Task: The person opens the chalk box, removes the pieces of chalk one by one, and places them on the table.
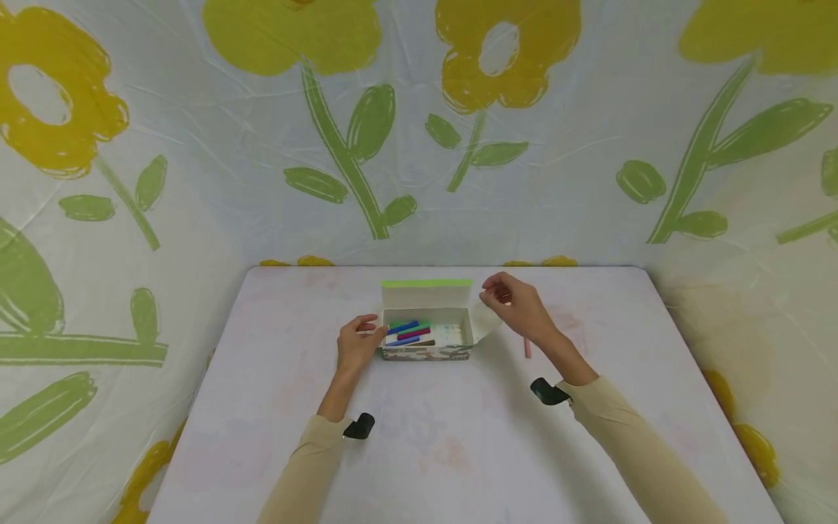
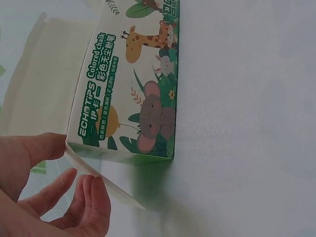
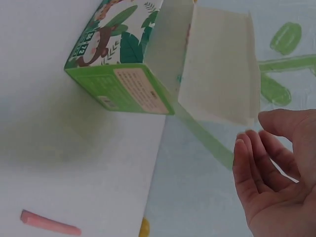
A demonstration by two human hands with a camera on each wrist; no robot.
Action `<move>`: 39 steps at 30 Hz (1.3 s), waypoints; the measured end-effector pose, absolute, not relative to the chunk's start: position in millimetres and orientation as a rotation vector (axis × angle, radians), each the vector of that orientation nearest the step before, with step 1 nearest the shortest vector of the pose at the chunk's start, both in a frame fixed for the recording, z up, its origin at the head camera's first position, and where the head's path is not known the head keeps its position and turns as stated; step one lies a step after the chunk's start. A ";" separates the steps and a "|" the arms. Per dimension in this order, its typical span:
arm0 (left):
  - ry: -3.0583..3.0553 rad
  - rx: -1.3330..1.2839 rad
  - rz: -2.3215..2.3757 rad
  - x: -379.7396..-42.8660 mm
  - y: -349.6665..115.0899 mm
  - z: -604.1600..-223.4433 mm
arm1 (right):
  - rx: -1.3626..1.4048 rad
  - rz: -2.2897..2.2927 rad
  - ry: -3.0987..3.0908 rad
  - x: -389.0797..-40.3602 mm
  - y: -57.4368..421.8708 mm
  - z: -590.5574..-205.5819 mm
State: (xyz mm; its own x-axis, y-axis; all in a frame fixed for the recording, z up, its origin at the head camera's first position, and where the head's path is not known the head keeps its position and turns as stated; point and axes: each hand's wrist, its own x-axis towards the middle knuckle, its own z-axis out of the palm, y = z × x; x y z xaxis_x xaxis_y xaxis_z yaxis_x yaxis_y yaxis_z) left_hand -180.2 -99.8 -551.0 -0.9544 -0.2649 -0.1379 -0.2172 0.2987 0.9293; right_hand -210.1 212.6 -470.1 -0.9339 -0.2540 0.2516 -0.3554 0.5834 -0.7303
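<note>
A chalk box [image 1: 425, 354], its front printed with "Colored chalk" and cartoon animals, stands on the table with its lid [image 1: 425, 297] raised. Inside lie several chalk sticks [image 1: 414, 333] in blue, green, crimson and brown, beside a row of white ones. My left hand [image 1: 358, 343] is at the box's left end. In the left wrist view its thumb is at the top corner, and its bent fingertips touch the left side flap [image 2: 111, 186]. Nothing is held by my right hand [image 1: 517, 304], raised beside the lid's right corner with a gap between thumb and fingertips.
A pink chalk stick [image 1: 527, 348] lies on the table [image 1: 419, 444] right of the box, below my right forearm. Flower-printed cloth [image 1: 556, 196] hangs behind the table and along both sides. The right side flap [image 1: 483, 322] sticks outward from the box.
</note>
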 end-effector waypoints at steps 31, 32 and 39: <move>-2.456 0.431 -1.797 -181.1 -98.9 -554.3 | 1.219 1.156 -2.990 -231.1 131.6 -533.6; -2.452 0.425 -1.794 -181.2 -98.9 -554.3 | 1.225 1.133 -3.008 -232.0 130.4 -533.5; -2.434 0.423 -1.791 -181.2 -100.8 -552.6 | 1.251 0.960 -3.151 -239.4 121.0 -534.7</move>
